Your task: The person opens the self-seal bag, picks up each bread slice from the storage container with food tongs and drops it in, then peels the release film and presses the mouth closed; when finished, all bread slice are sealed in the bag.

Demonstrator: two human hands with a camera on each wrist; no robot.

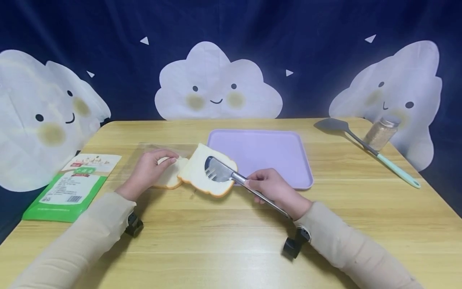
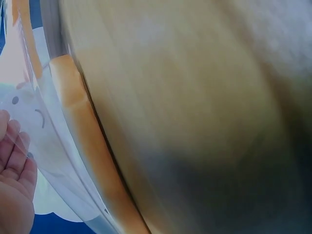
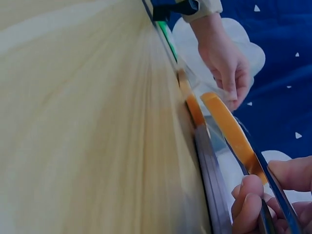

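Note:
My right hand grips metal tongs. A slice of bread is clamped between the tongs' jaws, raised and tilted over the tray's near left corner. In the right wrist view, the raised slice shows its brown crust edge-on. To the left, my left hand pinches the edge of a clear plastic bag between thumb and fingers. Another bread slice lies in that bag, flat on the table and partly covered by the hand. The left wrist view catches its crust through the film.
A purple tray lies behind the right hand. At the right are a turner with a mint handle and a glass jar with a metal lid. A green and white packet lies on the wooden table at the left.

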